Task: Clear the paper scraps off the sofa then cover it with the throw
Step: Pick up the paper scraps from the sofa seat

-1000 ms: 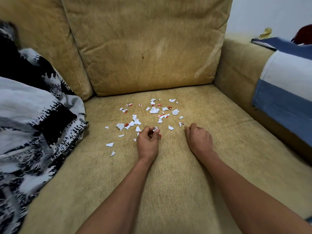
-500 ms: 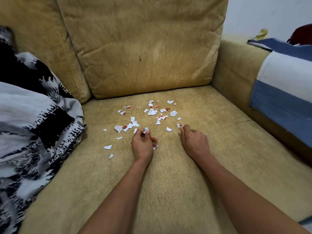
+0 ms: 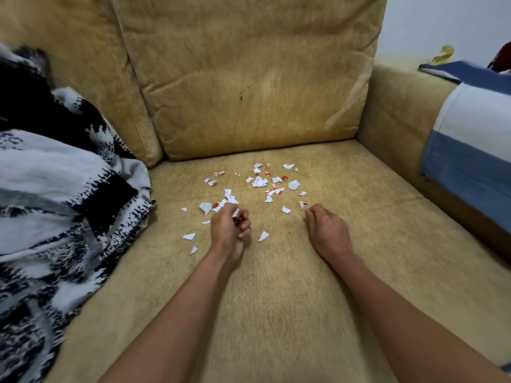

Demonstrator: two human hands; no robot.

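Observation:
Several white and red paper scraps (image 3: 260, 182) lie scattered over the middle of the tan sofa seat (image 3: 276, 286). My left hand (image 3: 229, 230) sits at the near left edge of the pile, its fingers curled round a few gathered scraps. To the right, my right hand (image 3: 327, 230) rests on the cushion with curled fingers beside a scrap (image 3: 303, 203); I cannot see whether it holds any. One loose scrap (image 3: 263, 235) lies between the hands. The black, white and grey patterned throw (image 3: 55, 205) is bunched on the sofa's left side.
A large back cushion (image 3: 249, 73) stands behind the seat. The right armrest (image 3: 398, 117) carries a blue and white striped cloth (image 3: 470, 150). A white wall is behind the armrest.
My left hand has shifted left and turned, closing its fingers round scraps it picked up. One scrap now lies between the hands. The right hand has barely moved.

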